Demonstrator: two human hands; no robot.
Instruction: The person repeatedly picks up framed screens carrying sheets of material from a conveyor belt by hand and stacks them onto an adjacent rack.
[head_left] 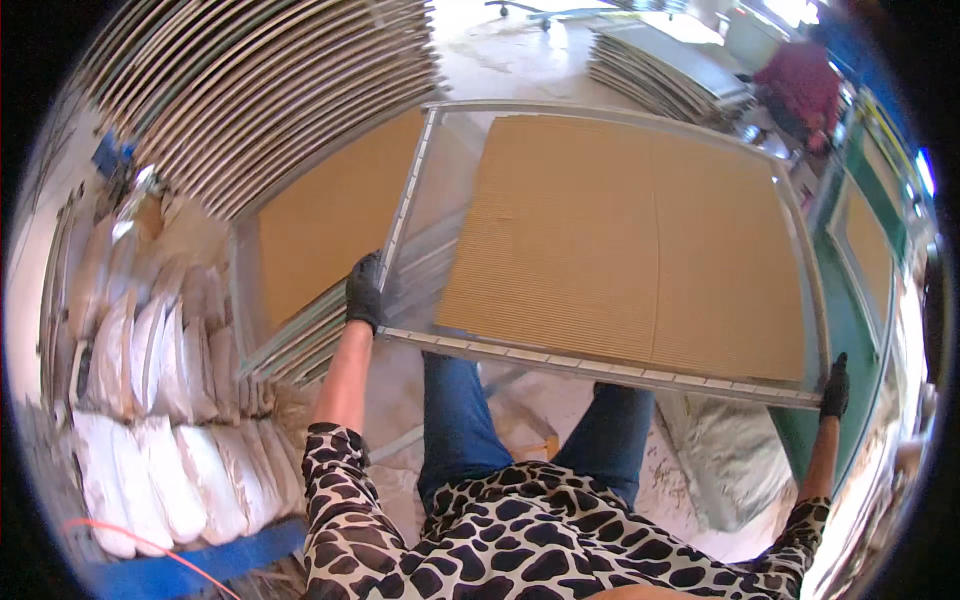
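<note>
Both my hands, in dark gloves, hold a large rectangular framed mesh screen (560, 361) in front of my thighs. A tan, finely ribbed layer (620, 240) lies over most of it, with a lengthwise line right of its middle. Bare see-through mesh shows along the left side. My left hand (365, 290) is closed around the frame's left side, close to the near corner. At the near right corner, my right hand (835, 388) grips the frame, its fingers partly hidden.
Left of the screen stands a tall stack of similar frames (270, 90), with another tan sheet (340, 190) beside it. White sacks (165, 480) line the lower left. A green rack (850, 260) is at my right. Farther back are stacked panels (665, 70) and a person in dark red (800, 85).
</note>
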